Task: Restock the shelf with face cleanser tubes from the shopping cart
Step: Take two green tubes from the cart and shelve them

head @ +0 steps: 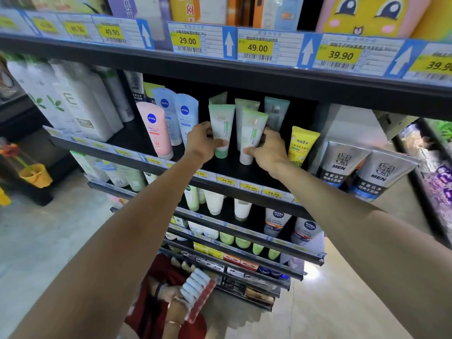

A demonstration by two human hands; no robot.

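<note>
Both my arms reach up to the black shelf at chest height. My left hand grips a pale green and white face cleanser tube standing cap down. My right hand grips a second, matching tube just to its right, tilted a little. More green tubes stand behind them in the same row. The shopping cart is out of view.
Pink and blue Nivea tubes stand left of my hands, a yellow tube and grey men's tubes to the right. A price-tag rail overhangs above. Below, another person in red holds a stack of boxes near the lower shelves.
</note>
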